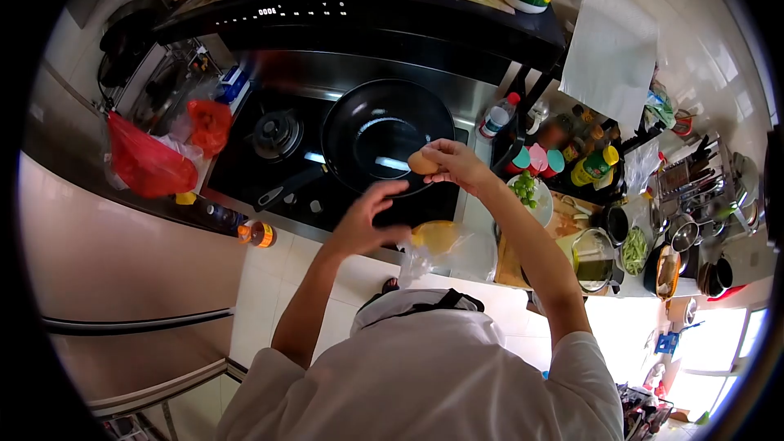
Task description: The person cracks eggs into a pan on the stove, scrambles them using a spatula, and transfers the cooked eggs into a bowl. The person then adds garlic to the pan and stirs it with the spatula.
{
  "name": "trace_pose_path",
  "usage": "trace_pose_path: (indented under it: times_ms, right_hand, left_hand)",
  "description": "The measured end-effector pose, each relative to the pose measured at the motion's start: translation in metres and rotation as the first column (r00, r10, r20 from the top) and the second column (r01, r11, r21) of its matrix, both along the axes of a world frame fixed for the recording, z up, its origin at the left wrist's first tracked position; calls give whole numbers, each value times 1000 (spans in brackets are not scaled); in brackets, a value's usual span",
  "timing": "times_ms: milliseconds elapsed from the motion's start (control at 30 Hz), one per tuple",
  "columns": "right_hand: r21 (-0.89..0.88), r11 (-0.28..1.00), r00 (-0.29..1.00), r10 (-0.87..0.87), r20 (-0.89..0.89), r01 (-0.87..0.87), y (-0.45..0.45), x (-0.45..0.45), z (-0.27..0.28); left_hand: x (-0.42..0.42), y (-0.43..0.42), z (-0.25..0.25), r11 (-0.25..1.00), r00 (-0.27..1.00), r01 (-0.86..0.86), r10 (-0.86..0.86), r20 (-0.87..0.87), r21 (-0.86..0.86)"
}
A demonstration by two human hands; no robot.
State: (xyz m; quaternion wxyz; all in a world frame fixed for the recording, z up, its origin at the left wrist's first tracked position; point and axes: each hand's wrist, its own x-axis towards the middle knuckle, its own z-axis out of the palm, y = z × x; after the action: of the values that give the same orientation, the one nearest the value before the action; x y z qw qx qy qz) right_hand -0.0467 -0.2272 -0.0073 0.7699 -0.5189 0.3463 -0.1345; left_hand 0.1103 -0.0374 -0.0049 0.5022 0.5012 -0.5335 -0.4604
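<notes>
My right hand (456, 165) pinches a brown egg (423, 163) above the near right rim of a black wok (347, 118). The wok sits on the right part of the gas stove, its handle (286, 189) pointing to the lower left. Nothing can be made out inside the wok beyond shiny reflections. My left hand (369, 220) hovers near the wok's front, slightly blurred, its fingers apart and holding nothing. Just right of that hand, a clear plastic bag with something yellow (437, 238) lies at the counter's front edge.
A bare burner (278, 135) is left of the wok. Red plastic bags (151, 159) lie farther left. To the right stand a bottle with a red cap (498, 117), seasoning jars (539, 159), a plate of green vegetables (527, 193) and a glass bowl (594, 257). A range hood (367, 20) overhangs the stove.
</notes>
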Motion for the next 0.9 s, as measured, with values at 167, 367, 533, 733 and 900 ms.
trace_pose_path:
  times_ms: [167, 367, 533, 733, 900]
  right_hand:
    - [-46, 999, 1000, 29, 7, -29, -11, 27, -11]
    - [-453, 887, 995, 99, -8, -92, -23, 49, -30]
    - [-831, 523, 978, 19, -210, -189, -30, 65, -37]
    - [-793, 557, 957, 7, -291, -245, -38, 78, -59]
    - [-656, 716, 958, 62, -279, -237, -42, 82, -70]
  left_hand:
    - [37, -78, -8, 991, 979, -128, 134, 154, -48]
    - [60, -117, -20, 985, 938, -140, 165, 305, -103]
    - [70, -128, -30, 984, 931, -169, 176, 321, -50]
    - [75, -137, -56, 974, 929, -227, 213, 303, 12]
    - [78, -143, -73, 966, 921, -250, 218, 324, 62]
